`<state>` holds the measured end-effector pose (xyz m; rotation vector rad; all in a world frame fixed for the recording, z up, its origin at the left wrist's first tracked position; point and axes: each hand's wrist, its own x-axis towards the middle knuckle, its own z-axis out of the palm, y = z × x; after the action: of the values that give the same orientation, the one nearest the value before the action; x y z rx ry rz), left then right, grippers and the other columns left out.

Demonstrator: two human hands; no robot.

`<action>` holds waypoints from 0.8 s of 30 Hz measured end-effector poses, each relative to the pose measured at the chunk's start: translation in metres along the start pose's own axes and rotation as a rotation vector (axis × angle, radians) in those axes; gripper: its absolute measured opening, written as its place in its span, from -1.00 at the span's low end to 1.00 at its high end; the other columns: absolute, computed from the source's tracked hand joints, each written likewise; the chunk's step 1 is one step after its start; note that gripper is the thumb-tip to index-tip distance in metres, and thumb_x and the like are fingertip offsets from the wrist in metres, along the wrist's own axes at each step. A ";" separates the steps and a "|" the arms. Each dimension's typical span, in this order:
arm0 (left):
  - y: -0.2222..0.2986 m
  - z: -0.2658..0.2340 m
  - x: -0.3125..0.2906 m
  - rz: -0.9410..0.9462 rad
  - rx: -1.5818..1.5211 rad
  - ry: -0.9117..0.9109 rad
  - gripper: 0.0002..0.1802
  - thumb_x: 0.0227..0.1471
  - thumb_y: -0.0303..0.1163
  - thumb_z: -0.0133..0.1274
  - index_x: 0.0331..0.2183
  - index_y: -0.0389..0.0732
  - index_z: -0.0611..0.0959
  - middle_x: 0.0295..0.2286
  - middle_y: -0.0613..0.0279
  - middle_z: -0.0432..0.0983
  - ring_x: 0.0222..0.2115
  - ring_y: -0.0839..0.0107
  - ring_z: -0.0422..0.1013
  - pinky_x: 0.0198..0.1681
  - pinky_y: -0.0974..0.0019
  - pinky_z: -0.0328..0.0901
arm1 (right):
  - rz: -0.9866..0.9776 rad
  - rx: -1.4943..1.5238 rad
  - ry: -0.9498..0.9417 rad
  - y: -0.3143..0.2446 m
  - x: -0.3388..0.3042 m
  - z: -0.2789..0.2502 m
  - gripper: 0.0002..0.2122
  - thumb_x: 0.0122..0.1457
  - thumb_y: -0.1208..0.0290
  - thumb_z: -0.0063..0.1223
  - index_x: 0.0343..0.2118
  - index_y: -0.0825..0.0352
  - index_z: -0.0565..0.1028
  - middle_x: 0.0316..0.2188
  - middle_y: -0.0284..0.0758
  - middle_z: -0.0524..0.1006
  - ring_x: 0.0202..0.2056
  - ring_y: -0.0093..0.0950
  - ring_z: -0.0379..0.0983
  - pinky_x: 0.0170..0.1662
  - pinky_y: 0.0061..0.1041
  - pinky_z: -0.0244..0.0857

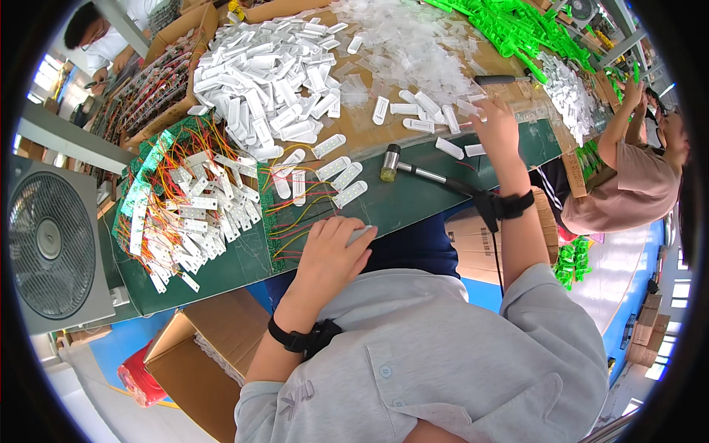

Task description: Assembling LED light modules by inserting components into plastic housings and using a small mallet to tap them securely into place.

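My left hand [331, 255] is closed around a small pale plastic casing [360, 235] at the near edge of the green work surface; the fingers cover much of it. My right hand [496, 129] reaches out to the far right, its fingertips pinched at a translucent plastic piece [467, 107]. Several white oblong casings [425, 108] lie beside those fingertips. A hammer [421, 173] rests between my hands, its head to the left. Left of it, white casings [344, 176] with rows of dots lie near circuit boards [269, 214] with red and yellow wires.
A big heap of white casings [266, 74] and a pile of clear plastic pieces [406, 44] cover the far side. Wired white strips [196, 214] are heaped left, near a fan [52, 244]. Bright green parts [517, 33] lie far right. Other people [628, 177] work nearby.
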<state>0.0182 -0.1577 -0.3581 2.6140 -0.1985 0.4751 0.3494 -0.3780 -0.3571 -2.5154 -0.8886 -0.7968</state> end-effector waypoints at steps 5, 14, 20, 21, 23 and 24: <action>0.004 -0.008 -0.004 0.015 -0.198 -0.055 -0.74 -0.11 -0.42 0.32 -0.27 -0.14 0.72 -0.29 0.31 0.54 -0.22 0.23 0.44 -0.09 0.11 0.30 | 0.146 0.159 -0.351 0.034 0.006 0.019 -0.87 0.12 0.43 0.20 -0.29 0.31 0.60 -0.32 -0.19 0.61 -0.24 -0.10 0.56 -0.17 -0.17 0.44; -0.001 -0.005 0.011 -0.177 0.043 0.193 -0.70 -0.08 -0.45 0.28 -0.20 -0.20 0.70 -0.20 0.24 0.52 -0.13 0.18 0.43 -0.07 0.11 0.30 | 0.310 0.637 -0.355 -0.079 -0.008 -0.044 -0.74 0.24 0.60 0.05 -0.01 0.29 0.54 -0.35 -0.17 0.62 -0.35 -0.25 0.60 -0.24 -0.34 0.47; -0.005 0.004 0.012 -0.202 0.229 0.110 -0.64 -0.05 -0.45 0.26 -0.14 -0.25 0.68 -0.10 0.23 0.47 -0.01 0.17 0.36 -0.01 0.09 0.27 | -0.127 0.859 -0.223 -0.159 -0.050 -0.044 -0.85 0.11 0.65 0.22 -0.25 0.37 0.62 -0.29 -0.23 0.61 -0.32 -0.27 0.55 -0.23 -0.41 0.47; -0.004 0.003 0.011 -0.199 0.203 0.092 -0.66 -0.05 -0.45 0.26 -0.15 -0.24 0.68 -0.10 0.23 0.48 -0.02 0.17 0.36 -0.01 0.08 0.27 | -0.124 0.860 -0.224 -0.165 -0.054 -0.039 -0.85 0.11 0.65 0.22 -0.25 0.37 0.62 -0.29 -0.23 0.61 -0.32 -0.27 0.55 -0.23 -0.41 0.47; -0.001 -0.001 0.007 -0.200 0.179 0.072 -0.67 -0.04 -0.45 0.25 -0.15 -0.23 0.69 -0.10 0.23 0.48 -0.03 0.18 0.37 0.00 0.08 0.26 | -0.301 0.884 -0.205 -0.171 -0.063 -0.027 -0.87 0.05 0.68 0.26 -0.32 0.40 0.60 -0.25 -0.25 0.57 -0.25 -0.31 0.55 -0.19 -0.43 0.45; 0.000 -0.004 0.006 -0.194 0.147 0.110 -0.70 -0.04 -0.48 0.25 -0.18 -0.22 0.70 -0.13 0.23 0.50 -0.07 0.17 0.39 -0.03 0.09 0.28 | -0.300 0.886 -0.207 -0.172 -0.069 -0.023 -0.87 0.05 0.68 0.26 -0.32 0.40 0.60 -0.25 -0.25 0.57 -0.25 -0.31 0.55 -0.19 -0.43 0.45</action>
<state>0.0227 -0.1567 -0.3528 2.7040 0.1301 0.5818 0.1827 -0.2937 -0.3575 -1.7098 -1.3379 -0.1301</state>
